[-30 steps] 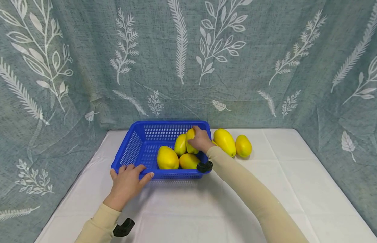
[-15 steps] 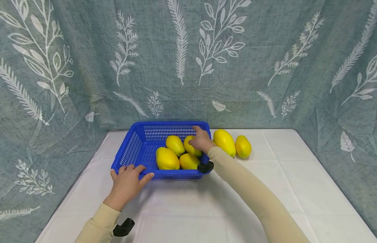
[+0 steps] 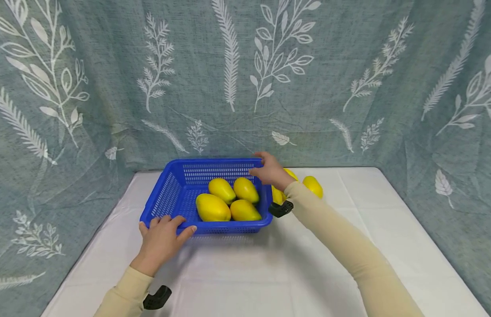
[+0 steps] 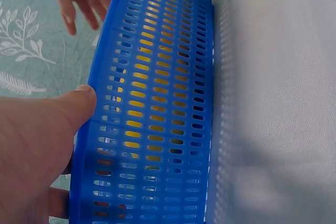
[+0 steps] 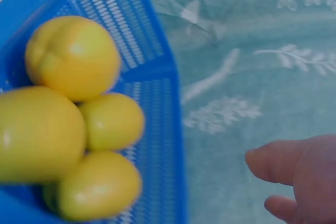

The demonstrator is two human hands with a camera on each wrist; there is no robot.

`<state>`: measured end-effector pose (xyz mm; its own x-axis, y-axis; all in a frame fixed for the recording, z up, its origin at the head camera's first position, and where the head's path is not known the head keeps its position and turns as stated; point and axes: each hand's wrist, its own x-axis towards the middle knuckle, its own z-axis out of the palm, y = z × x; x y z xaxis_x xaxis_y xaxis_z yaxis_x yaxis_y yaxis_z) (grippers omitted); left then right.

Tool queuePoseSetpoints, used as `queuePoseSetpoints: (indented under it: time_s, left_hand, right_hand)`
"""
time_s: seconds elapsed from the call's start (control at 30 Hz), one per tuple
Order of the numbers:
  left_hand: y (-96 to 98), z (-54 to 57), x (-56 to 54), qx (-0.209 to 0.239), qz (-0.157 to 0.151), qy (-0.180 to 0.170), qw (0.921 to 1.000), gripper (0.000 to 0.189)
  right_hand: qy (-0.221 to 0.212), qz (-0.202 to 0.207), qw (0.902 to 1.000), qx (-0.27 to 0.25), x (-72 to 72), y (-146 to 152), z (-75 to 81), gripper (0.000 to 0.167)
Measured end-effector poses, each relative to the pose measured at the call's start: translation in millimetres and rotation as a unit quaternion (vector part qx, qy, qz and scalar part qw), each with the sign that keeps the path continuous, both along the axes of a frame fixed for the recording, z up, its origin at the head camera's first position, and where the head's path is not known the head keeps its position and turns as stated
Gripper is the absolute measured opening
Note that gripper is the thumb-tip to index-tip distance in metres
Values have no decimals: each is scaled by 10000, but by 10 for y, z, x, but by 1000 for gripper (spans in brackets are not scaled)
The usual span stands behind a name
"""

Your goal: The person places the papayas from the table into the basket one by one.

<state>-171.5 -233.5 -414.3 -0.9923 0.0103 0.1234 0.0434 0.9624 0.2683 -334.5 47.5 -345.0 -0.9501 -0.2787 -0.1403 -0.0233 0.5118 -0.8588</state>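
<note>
A blue plastic basket (image 3: 174,165) with slotted walls stands on the white-covered table. Inside it, toward the right, lie several smooth yellow fruits (image 3: 213,208) that look like mangoes or papayas. My left hand (image 3: 161,242) grips the basket's near-left rim, its fingers over the edge and its thumb along the outer side. Above the back right corner is my right hand (image 3: 272,171), fingers spread and holding nothing. In the right wrist view its fingertips (image 5: 268,161) are apart from the basket and the fruit.
More yellow fruits lie on the table (image 3: 328,246) just right of the basket, partly hidden by the right hand and forearm; one (image 3: 313,186) sits farthest right. A grey-green curtain (image 3: 229,132) with white leaf prints hangs behind and at both sides.
My right hand has let go of a yellow fruit in the basket's right part and risen rightward over the rim. The fruits there shifted left. The left hand stays on the rim.
</note>
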Motion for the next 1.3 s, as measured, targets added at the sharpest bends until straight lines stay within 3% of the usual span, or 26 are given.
queuePoseSetpoints:
  time_s: [0.2,0.4,0.6,0.8,1.03,1.3]
  left_hand:
    - [-28,18,9,-17,15,24,10000,51]
    - [-28,27,18,-25,32,-40,10000,51]
    - [-28,18,20,-46,26,-73,10000,51]
    - [-15,1,31,-53,6,-42,10000,51]
    - [-2,-1,26,-29,5,19,10000,51]
    - [1,-2,16,4,11,97,10000,49]
  right_hand:
    - [22,-200,9995,-249,-65,387,255,64]
    - [215,-725,9968,-260,-203,869,262,64]
    - [-115,-1007,9945,-278,-282,1307,21,66]
    - [-526,-1180,9915,132,-333,1525,-302,66]
    - [-1016,-959,9878,684,-336,1620,-518,69]
    - [-1239,-948,9856,655,-336,1599,-702,68]
